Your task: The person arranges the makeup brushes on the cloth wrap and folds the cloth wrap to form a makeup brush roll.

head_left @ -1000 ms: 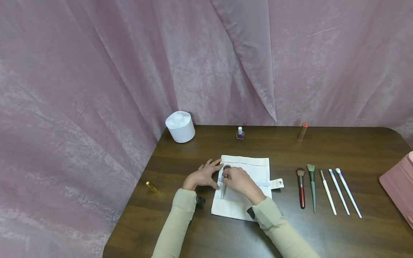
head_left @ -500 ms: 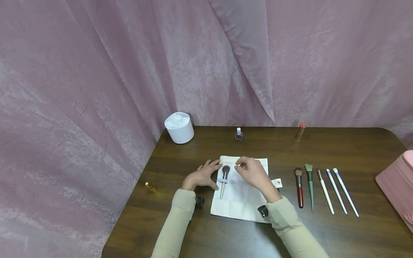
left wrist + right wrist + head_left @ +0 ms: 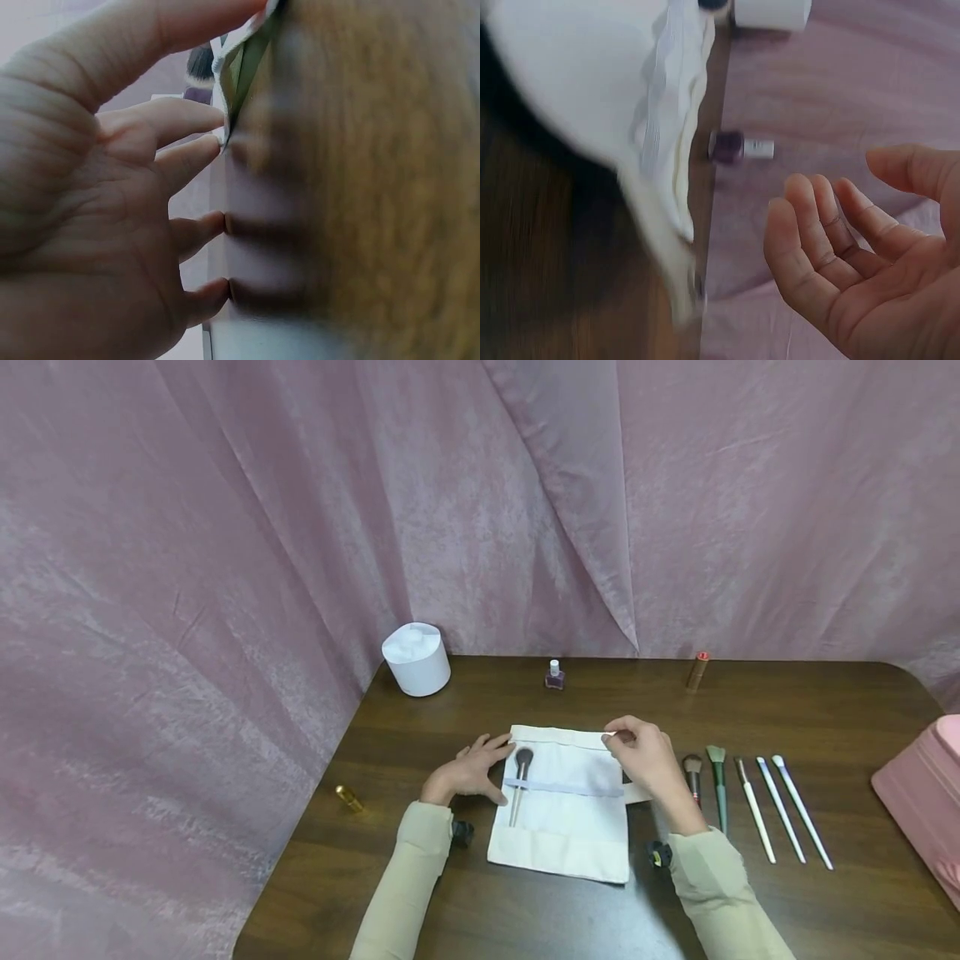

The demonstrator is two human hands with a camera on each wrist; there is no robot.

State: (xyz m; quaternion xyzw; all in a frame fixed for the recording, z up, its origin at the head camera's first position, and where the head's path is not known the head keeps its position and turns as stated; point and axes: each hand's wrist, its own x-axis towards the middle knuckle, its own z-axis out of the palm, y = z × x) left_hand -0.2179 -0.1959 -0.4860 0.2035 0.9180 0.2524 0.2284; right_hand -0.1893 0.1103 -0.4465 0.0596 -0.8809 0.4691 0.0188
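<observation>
A white cloth brush roll (image 3: 577,818) lies unrolled on the table. Under its pale elastic band (image 3: 573,789), on the left side, sits a dark-bristled makeup brush (image 3: 522,762), whose bristles also show in the left wrist view. My left hand (image 3: 468,768) rests at the roll's left edge with fingers spread, thumb and fingertips touching the cloth. Over the roll's upper right corner hovers my right hand (image 3: 647,762); the right wrist view shows its fingers (image 3: 780,240) loosely bent, holding nothing. Part of the snap tab (image 3: 636,792) is hidden beneath that hand.
Right of the roll lie a red-handled brush (image 3: 693,768), a green brush (image 3: 717,777) and several slim white-handled brushes (image 3: 756,810). Behind stand a white container (image 3: 417,668), a nail polish bottle (image 3: 554,677) and a brown tube (image 3: 697,671). A gold tube (image 3: 348,798) and a pink case (image 3: 918,793) flank them.
My right hand has left the brush on the roll and moved right, across to the upper right corner. My left hand has stayed at the left edge.
</observation>
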